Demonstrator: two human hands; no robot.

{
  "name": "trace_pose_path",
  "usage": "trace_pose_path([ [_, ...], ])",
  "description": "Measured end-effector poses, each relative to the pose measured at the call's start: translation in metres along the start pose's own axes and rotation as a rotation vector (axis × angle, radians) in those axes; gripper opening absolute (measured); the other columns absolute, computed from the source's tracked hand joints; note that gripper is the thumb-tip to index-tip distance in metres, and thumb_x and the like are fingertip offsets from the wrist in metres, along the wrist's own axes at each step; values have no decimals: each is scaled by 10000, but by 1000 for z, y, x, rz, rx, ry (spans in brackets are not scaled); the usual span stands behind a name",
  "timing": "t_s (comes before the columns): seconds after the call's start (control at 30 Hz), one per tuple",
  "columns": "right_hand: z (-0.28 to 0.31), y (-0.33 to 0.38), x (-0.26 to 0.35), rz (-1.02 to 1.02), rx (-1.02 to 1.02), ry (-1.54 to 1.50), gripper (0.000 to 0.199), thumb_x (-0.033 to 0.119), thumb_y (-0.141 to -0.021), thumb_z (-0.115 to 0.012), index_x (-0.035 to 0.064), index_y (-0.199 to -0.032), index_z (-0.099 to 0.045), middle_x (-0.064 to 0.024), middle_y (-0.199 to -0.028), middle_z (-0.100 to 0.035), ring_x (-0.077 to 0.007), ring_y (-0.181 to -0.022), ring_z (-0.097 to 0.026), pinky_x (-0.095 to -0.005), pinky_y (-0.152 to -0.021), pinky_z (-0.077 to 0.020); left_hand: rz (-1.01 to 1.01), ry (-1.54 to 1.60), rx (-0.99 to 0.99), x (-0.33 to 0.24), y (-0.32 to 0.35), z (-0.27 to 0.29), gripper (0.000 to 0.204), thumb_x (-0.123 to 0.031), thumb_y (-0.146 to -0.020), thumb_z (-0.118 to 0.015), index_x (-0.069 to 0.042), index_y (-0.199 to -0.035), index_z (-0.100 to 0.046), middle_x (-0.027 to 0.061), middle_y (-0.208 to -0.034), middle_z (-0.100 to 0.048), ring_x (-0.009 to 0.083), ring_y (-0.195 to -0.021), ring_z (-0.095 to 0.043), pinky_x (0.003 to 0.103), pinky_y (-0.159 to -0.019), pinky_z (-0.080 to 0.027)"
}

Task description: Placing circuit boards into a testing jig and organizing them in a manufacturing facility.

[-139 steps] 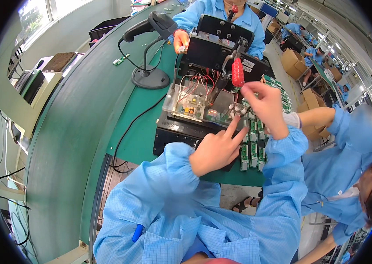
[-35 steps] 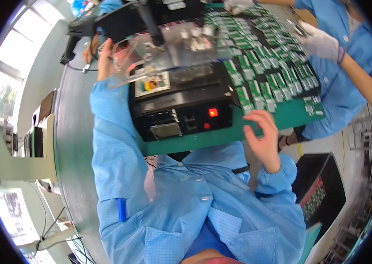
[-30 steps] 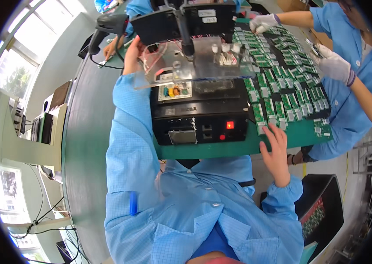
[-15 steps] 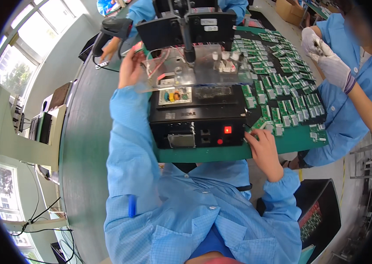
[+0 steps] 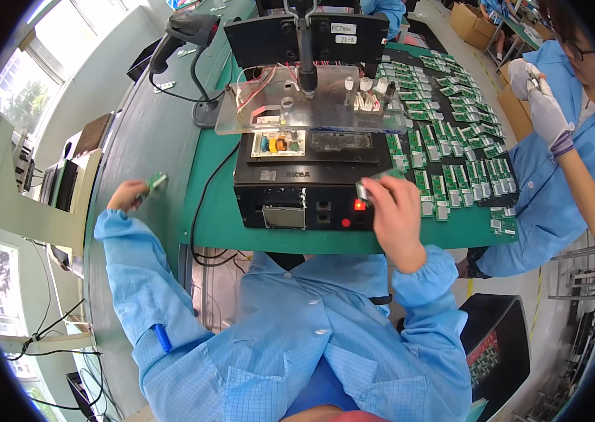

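Out over the dark belt on the left, my left hand (image 5: pixel 127 196) grips a small green circuit board (image 5: pixel 157 181). My right hand (image 5: pixel 397 214) is closed on another green circuit board (image 5: pixel 390 174), at the right front corner of the black test fixture (image 5: pixel 276 174); my fingers hide part of that board. On the fixture lies a white-edged board with orange and yellow parts (image 5: pixel 280 144). Above it sits a clear plastic plate (image 5: pixel 318 119) with wires and white connectors. A red light (image 5: pixel 359 205) glows on the fixture's front.
Rows of green circuit boards (image 5: pixel 463 151) cover the right of the green mat (image 5: pixel 297 241). A barcode scanner (image 5: pixel 188 42) on a stand is beyond the belt's edge (image 5: pixel 139 151). At the right, a co-worker's gloved hands (image 5: pixel 544 105) are close together. A black bin (image 5: pixel 498 352) stands lower right.
My left hand has swung from beside the clear plate down-left over the belt, carrying a board. My right hand has risen with a board from the fixture's right side to its front corner.
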State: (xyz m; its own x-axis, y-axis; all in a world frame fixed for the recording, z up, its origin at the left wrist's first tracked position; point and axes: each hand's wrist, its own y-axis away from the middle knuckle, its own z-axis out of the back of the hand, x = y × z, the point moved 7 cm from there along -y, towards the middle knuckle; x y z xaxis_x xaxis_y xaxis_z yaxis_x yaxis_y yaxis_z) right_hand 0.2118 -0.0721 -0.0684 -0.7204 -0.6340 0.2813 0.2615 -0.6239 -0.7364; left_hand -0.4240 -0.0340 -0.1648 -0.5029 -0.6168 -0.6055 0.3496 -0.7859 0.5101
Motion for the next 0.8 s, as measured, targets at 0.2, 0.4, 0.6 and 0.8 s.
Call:
trace_pose_path([
  [0.2,-52,-42,8,-20,28,115,320,9,-797,-629,101,-1104,-645,-49,-996,-570,-267,-947,-539,-393,-792,-424,216,-359,-454,59,27,45,655,-327,-793,-745,-106,-1361,-505,207,-1216,-558,285,-782,-659,366,-565,-539],
  [0.4,-73,-62,23,-24,13,129,265,31,-806,-612,101,-1057,-655,-29,-960,-582,-256,-924,-544,-394,-775,-428,-357,-506,-854,-11,16,103,617,-366,-807,-729,-55,-1305,-537,259,-1284,-529,399,-1193,-508,446,-1024,-409],
  [0.6,-87,-67,8,-103,10,245,322,3,-785,-578,117,-1072,-671,-23,-1059,-607,-268,-993,-553,-418,-833,-432,-1067,6,-614,-284,135,-2,403,-256,-921,-628,-13,-1240,-587,147,-1185,-621,209,-1065,-600,337,-942,-457],
  [0.8,-89,-70,1,-132,62,225,298,28,-810,-578,119,-1075,-678,-41,-1096,-601,-288,-1015,-553,-430,-863,-431,-1271,295,-192,-430,187,-87,326,-225,-964,-559,-21,-1218,-572,63,-1021,-642,155,-926,-595,275,-813,-460],
])
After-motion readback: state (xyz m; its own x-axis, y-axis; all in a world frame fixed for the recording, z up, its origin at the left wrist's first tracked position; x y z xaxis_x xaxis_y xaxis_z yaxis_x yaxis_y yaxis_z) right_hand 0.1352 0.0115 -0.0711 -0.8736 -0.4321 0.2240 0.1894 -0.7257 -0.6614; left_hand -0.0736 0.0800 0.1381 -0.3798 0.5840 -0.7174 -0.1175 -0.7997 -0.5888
